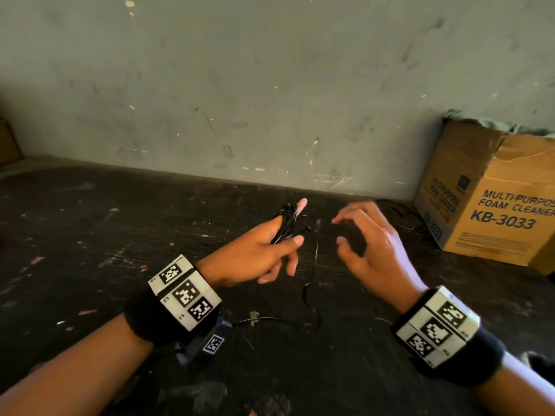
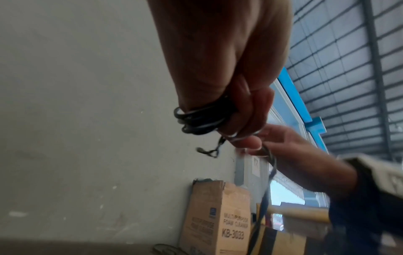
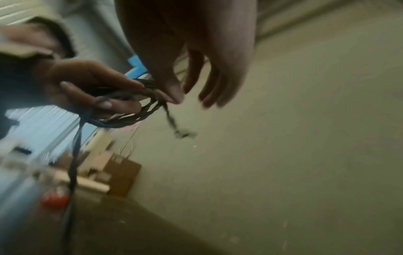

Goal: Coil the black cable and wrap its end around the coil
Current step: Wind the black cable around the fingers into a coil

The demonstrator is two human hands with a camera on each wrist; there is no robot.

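Our left hand [image 1: 255, 253] holds the black cable [image 1: 286, 225] above the dark table [image 1: 90, 235]: several loops sit around the straight index finger, and the thumb presses them from the near side. The cable is thin, light and soft, and from the twisted look we judge it a little springy, so the loops may slide off the fingertip if the thumb relaxes. The loose tail [image 1: 312, 283] hangs down to the table, between the hands. We think the best place to take it is just under the coil. Our right hand [image 1: 369, 247] hovers beside, fingers spread and lightly curved, holding nothing. Far right stands a cardboard box [image 1: 495, 205].
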